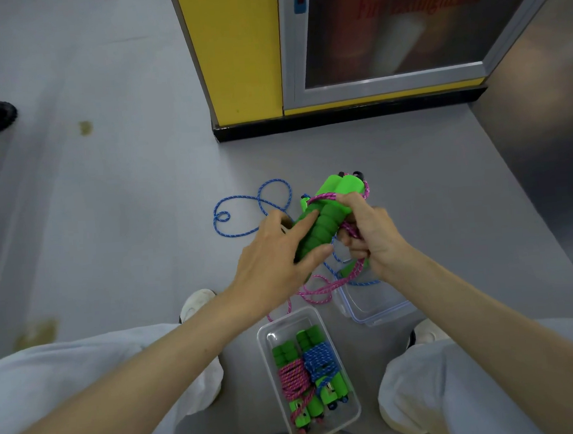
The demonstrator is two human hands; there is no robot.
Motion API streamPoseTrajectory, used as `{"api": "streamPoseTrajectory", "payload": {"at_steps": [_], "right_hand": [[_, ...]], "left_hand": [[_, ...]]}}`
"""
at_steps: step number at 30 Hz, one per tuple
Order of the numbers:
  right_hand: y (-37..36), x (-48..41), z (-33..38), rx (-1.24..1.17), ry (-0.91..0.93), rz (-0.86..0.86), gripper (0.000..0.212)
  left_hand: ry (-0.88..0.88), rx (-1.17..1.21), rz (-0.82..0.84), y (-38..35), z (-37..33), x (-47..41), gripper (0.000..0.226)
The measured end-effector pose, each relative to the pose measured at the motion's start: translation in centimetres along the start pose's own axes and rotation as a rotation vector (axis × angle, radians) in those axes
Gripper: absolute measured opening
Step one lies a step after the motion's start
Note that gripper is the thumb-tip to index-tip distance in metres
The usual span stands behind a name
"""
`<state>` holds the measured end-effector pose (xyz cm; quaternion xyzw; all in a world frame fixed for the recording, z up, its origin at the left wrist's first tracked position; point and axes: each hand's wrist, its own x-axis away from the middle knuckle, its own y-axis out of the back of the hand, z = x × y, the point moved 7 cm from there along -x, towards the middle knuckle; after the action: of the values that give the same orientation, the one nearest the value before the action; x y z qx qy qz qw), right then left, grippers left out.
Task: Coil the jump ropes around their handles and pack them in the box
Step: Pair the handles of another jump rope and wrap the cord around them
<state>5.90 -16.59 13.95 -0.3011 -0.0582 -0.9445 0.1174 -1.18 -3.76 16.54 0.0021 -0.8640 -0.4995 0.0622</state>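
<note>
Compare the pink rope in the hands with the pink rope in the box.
The pink rope in the hands is mostly loose, trailing down to the floor; the pink rope in the box is wound tight around its handles. The first is held up by the left hand and right hand; the second lies packed in the clear box. Both have green handles.

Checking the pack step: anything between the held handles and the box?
Nothing visible. The handles, held in both hands, are above the floor; the open box lies nearer the person, with two coiled ropes filling most of it, so room looks tight.
</note>
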Motion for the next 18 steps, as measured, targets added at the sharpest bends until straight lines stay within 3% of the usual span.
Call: {"api": "streamPoseTrajectory", "payload": {"at_steps": [4,8,13,18], "right_hand": [[-0.3,-0.3,-0.3,-0.061,0.008,0.078,0.041],[-0.9,-0.5,-0.3,-0.11,0.035,0.168,0.041],[-1.8,0.0,-0.1,-0.234,0.018,0.292,0.039],[-2.2,0.5,0.0,-0.212,-0.015,0.33,0.036]], "left_hand": [[0.214,0.588,0.045,0.4,1.1,-0.3,0.077],[0.465,1.08,0.298,-0.9,1.2,0.6,0.061],[0.517,1.333,0.545,-1.6,0.1,1.6,0.038],[0.51,1.301,0.451,-1.1,0.9,1.0,0.037]]}}
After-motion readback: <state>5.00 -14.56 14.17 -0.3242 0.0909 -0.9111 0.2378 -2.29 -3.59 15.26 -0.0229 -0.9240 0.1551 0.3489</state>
